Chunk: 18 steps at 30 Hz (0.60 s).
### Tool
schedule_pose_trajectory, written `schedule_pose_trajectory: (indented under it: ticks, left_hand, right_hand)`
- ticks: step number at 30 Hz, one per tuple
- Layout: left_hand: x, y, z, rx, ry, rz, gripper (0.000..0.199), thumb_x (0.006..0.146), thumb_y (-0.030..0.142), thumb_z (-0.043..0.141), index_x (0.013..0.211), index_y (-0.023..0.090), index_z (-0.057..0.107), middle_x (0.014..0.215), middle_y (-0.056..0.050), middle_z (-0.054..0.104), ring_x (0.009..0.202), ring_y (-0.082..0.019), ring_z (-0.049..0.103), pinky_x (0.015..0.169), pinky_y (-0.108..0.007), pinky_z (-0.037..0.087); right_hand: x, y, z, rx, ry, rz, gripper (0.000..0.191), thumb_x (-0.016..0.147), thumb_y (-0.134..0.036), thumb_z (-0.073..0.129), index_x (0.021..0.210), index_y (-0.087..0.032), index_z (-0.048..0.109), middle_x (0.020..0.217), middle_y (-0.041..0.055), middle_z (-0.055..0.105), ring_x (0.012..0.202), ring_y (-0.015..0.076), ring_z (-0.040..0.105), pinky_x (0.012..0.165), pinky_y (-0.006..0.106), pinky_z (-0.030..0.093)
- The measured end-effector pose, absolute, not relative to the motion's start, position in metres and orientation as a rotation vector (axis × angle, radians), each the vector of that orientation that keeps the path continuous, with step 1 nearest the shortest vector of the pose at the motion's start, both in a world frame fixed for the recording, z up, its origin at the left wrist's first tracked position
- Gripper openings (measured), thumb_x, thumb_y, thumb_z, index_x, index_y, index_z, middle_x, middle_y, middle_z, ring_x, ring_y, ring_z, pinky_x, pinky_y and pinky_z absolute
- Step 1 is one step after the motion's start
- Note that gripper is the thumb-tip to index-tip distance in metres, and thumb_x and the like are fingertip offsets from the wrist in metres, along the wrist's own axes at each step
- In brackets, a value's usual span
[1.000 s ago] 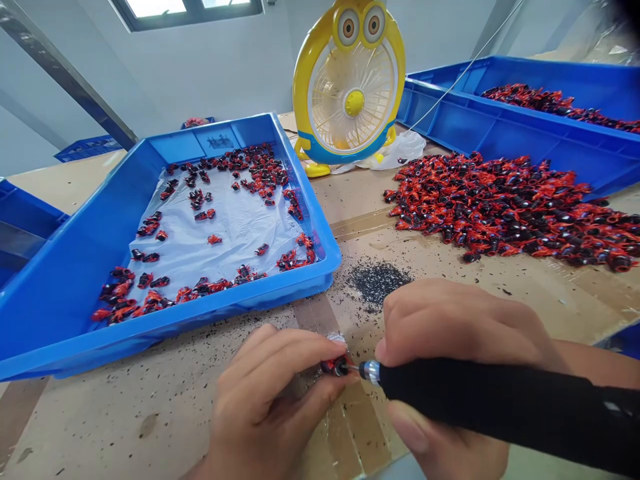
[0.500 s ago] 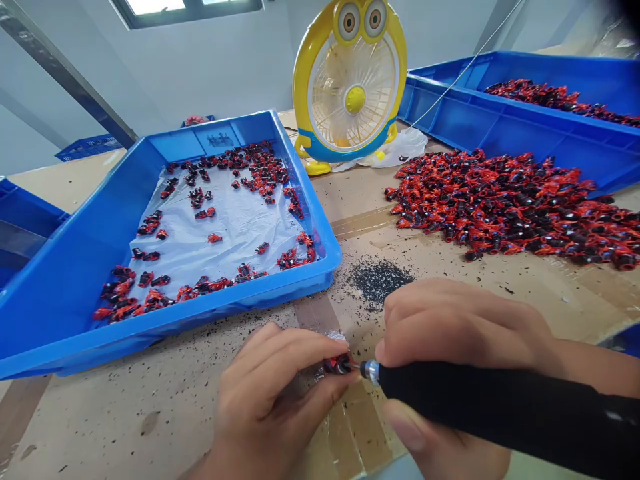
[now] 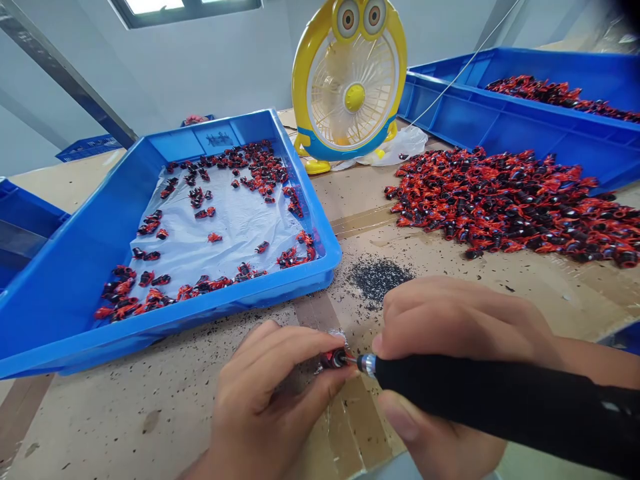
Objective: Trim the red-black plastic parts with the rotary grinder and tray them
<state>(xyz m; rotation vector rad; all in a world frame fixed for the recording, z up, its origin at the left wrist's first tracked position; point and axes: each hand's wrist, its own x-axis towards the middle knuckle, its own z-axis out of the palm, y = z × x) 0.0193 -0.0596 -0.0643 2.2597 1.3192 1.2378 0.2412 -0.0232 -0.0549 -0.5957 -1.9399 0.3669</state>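
Low in the middle, my left hand (image 3: 273,393) pinches a small red-and-black cylindrical part (image 3: 334,358) between thumb and forefinger. The part's round dark end faces right. Wrapped around a thick black handheld rotary tool (image 3: 480,393) is my right hand (image 3: 455,327). A silver collar (image 3: 369,365) sits at the tool's front, and its thin metal bit (image 3: 351,360) reaches to the part's end; I cannot tell how deep it goes. Just beyond my hands lies a patch of black shavings (image 3: 380,279).
A blue tray (image 3: 240,297) at left holds a white sheet (image 3: 235,227) with many red-and-black parts. To the right is a large heap of similar parts (image 3: 510,200), before another blue bin (image 3: 515,110). A yellow fan (image 3: 299,87) stands behind; a thin cord (image 3: 465,67) crosses the bin.
My right hand and the tool have shifted slightly left and up. The part in my left hand has moved a little left and stays pinched.
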Motion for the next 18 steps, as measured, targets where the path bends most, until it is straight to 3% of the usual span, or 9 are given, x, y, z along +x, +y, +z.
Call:
schedule_pose_trajectory:
  ticks: [4, 9, 18]
  left_hand:
    - [0.0195, -0.0600, -0.0659, 2.263, 1.334, 1.226, 0.007, 0.101, 0.023, 0.081, 0.103, 0.028, 0.078, 0.087, 0.010, 0.085, 0.068, -0.007, 0.072, 0.068, -0.022, 0.056]
    - [0.0188, -0.0615, -0.0633, 2.282, 1.344, 1.212, 0.006, 0.101, 0.023, 0.081, 0.102, 0.028, 0.078, 0.087, 0.011, 0.086, 0.067, -0.007, 0.073, 0.073, -0.023, 0.057]
    - [0.0195, -0.0597, -0.0638, 2.264, 1.350, 1.232, 0.004, 0.102, 0.028, 0.082, 0.100, 0.028, 0.079, 0.087, 0.010, 0.086, 0.066, -0.009, 0.074, 0.068, -0.024, 0.057]
  right_hand:
    - [0.2391, -0.0206, -0.0485, -0.632, -1.989, 0.366, 0.027, 0.081, -0.039, 0.087, 0.085, -0.029, 0.062, 0.075, 0.0008, 0.070, 0.073, 0.0206, 0.073, 0.057, 0.030, 0.061]
    - [0.2388, -0.0183, -0.0441, -0.655, -2.006, 0.349, 0.028, 0.079, -0.036, 0.087, 0.086, -0.029, 0.061, 0.074, -0.0005, 0.070, 0.072, 0.0195, 0.073, 0.056, 0.028, 0.059]
    - [0.2398, -0.0203, -0.0457, -0.611, -1.989, 0.358, 0.017, 0.080, -0.019, 0.066, 0.093, -0.022, 0.056, 0.072, -0.0080, 0.067, 0.061, 0.0045, 0.063, 0.062, 0.014, 0.056]
